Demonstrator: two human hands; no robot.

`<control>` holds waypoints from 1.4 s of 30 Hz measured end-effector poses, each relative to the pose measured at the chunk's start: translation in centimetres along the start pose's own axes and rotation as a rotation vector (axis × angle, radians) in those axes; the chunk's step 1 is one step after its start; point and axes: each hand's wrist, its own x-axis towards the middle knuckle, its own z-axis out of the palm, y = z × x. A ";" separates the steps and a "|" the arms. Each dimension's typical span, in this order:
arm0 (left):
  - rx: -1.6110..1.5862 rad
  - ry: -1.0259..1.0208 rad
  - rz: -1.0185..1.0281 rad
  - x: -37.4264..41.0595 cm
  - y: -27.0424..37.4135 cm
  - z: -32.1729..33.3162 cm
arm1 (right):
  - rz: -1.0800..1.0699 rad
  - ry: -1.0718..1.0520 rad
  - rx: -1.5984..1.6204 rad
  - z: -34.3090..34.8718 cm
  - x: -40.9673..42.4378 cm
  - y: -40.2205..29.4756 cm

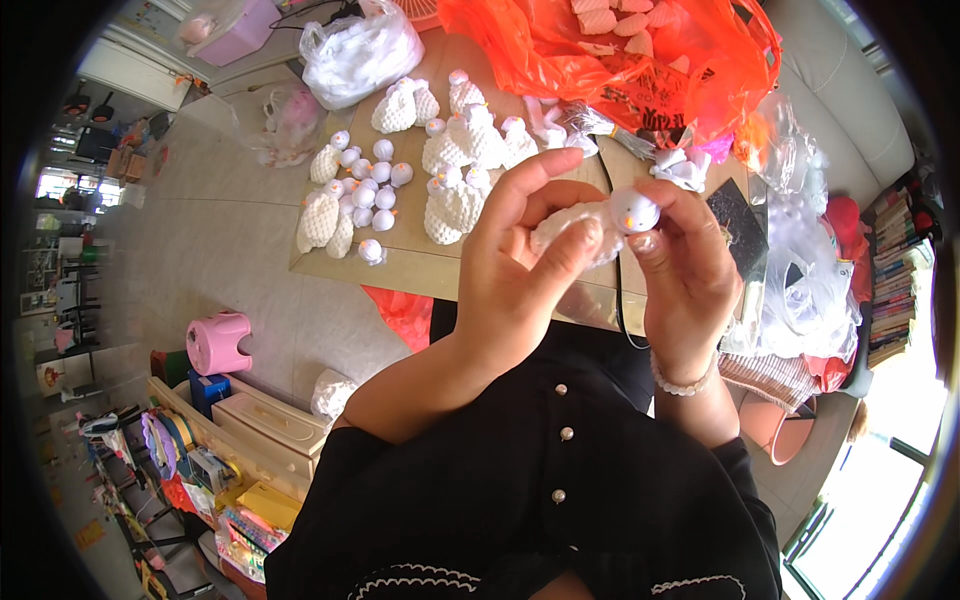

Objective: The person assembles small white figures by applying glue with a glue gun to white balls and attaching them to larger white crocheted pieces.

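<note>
Above the table's front edge, my left hand [517, 255] holds a white crocheted body [574, 229] between thumb and fingers. My right hand [686, 262] pinches a small white doll's head [634, 211] with an orange nose and dark eyes, at the right end of that body. Whether the two are joined cannot be told. On the table [420, 270], to the left, lie several loose white heads [364, 196]. White crocheted pieces [450, 210], several with heads at their tops, lie around and behind them. One head [370, 251] sits apart near the front edge.
A red plastic bag [652, 90] with pink crocheted pieces [596, 21] lies at the back. Near it are a bundle of silvery wires [611, 129] and a black cable [619, 292]. A bag of white stuffing [364, 52] is at back left, clear plastic bags [802, 292] at right.
</note>
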 end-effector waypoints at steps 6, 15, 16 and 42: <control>0.085 -0.024 0.037 -0.1 -1.0 -0.6 | 0.076 -0.002 0.113 -0.1 -0.1 0.1; 0.054 0.007 -0.013 -0.1 -0.5 -0.7 | -0.094 -0.113 -0.170 -1.1 0.8 -1.1; 0.051 0.006 -0.025 0.0 -0.4 -0.6 | -0.115 -0.112 -0.166 -1.0 0.8 -1.1; 0.217 -0.138 -0.055 0.5 0.8 -1.3 | 0.010 -0.118 0.042 -0.4 0.3 -0.5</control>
